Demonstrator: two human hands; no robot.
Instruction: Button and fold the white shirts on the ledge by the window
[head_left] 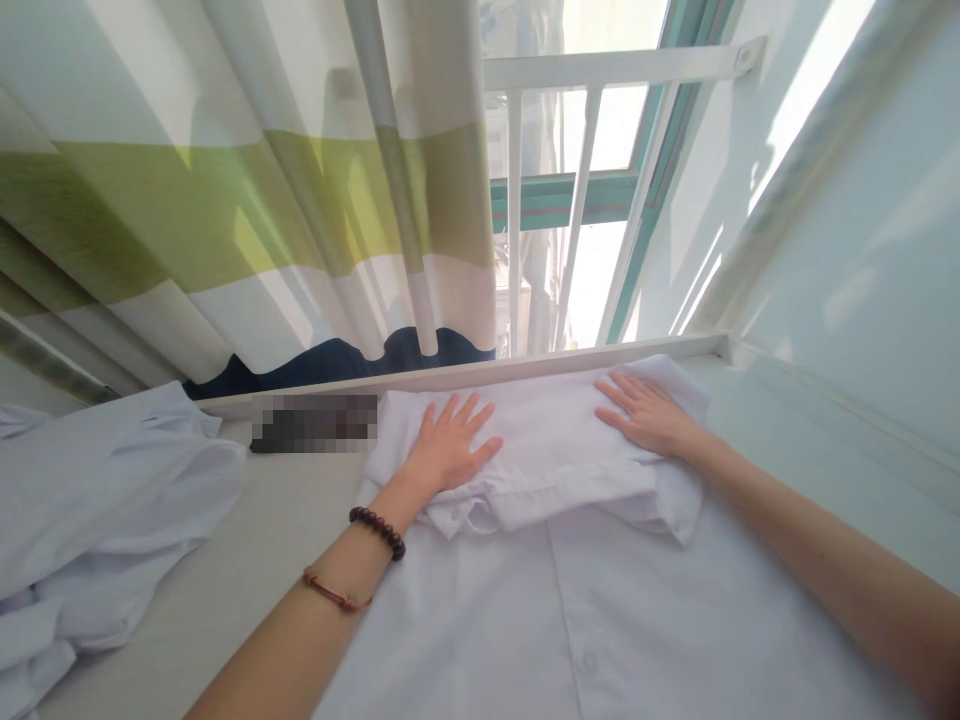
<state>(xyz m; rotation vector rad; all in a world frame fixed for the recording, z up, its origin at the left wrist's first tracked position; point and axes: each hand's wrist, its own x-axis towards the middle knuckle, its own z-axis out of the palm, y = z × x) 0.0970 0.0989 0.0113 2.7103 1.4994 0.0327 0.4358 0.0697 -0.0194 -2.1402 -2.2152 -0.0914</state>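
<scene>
Ahead of you, a folded white cloth garment (551,430) lies beneath your bare left hand (451,447) and, farther right, your bare right hand (651,415). A crumpled white cloth garment (124,505) lies to your left. Behind both, a striped green-and-white fabric curtain (292,200) hangs left of a white barred railing (607,68).

The dark object (313,424) is pixelated, the white shirt (502,600) cropped below.

Apparently inside a home, by a window (609,197) with white railing (615,68) and green-banded curtain (285,200), with white clothes (544,430) spread on a pale surface (202,590).
</scene>
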